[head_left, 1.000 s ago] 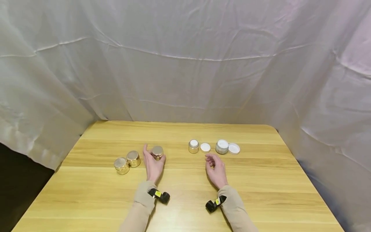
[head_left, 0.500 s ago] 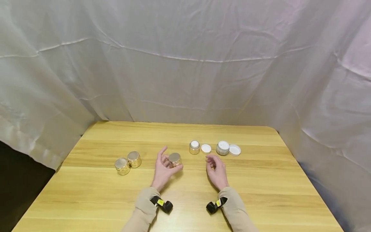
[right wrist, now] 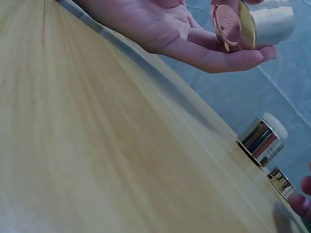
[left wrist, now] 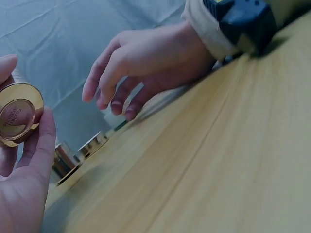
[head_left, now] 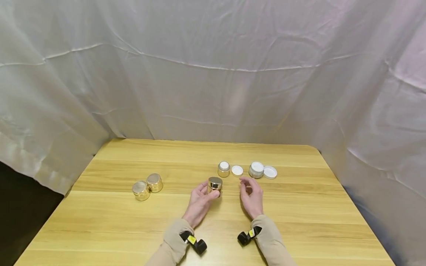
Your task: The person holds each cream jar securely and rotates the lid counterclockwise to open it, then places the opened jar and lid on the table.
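In the head view my left hand (head_left: 197, 207) grips a closed gold jar (head_left: 215, 181) between thumb and fingers, raised off the table. The left wrist view shows the round gold underside of that jar (left wrist: 18, 116), tipped toward the camera. To its right hovers my right hand (head_left: 252, 198), fingers loosely bent around nothing. Just beyond the hands stands an uncapped gold jar (head_left: 223, 170) with a white top, its lid (head_left: 237, 170) lying beside it. Farther right is a silvery uncapped jar (head_left: 256, 170), and its white-lined lid (head_left: 270, 172) lies against its right side.
Two more closed gold jars, one nearer (head_left: 141, 191) and one farther back (head_left: 155, 183), stand side by side at the left. They sit on a wooden table (head_left: 110, 229). Behind the table's far edge hangs a grey curtain (head_left: 213, 92).
My left hand has carried the gold jar from the left toward the middle, lifting it and turning it toward me. My right hand has barely moved.
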{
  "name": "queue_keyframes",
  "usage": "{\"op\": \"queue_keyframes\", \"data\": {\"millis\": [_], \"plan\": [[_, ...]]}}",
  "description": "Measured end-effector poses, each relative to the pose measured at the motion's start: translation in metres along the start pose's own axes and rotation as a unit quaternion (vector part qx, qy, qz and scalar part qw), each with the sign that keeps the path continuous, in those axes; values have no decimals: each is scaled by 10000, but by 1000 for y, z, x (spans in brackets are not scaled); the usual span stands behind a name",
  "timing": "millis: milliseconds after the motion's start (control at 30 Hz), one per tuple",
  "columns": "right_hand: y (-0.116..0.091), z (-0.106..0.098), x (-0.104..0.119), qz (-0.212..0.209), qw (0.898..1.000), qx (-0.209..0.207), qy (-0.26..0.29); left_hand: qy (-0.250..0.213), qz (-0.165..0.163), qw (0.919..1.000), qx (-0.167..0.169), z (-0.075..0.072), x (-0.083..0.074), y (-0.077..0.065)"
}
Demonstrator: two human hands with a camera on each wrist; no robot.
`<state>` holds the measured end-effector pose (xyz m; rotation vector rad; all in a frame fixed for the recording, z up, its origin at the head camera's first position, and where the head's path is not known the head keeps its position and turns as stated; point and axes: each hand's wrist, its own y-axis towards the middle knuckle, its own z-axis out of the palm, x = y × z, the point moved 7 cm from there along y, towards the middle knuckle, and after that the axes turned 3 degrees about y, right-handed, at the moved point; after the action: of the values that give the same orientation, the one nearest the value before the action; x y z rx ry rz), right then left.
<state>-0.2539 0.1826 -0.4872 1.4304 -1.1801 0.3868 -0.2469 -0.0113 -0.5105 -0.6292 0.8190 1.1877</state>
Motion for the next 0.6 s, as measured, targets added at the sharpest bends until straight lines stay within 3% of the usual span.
{"op": "queue_keyframes", "data": {"millis": [200,367,600], "plan": [[0,-2,4,-307,9990,-134,299,-414,-117,9990,72,3,3,0],[-1,-2,15,-956,9935,-279,550,-388,-79,9992,66,2,4,1],[-4,-7,54,-1758,9798,-372,877,-262,-135,9994,158,2,4,1]]}}
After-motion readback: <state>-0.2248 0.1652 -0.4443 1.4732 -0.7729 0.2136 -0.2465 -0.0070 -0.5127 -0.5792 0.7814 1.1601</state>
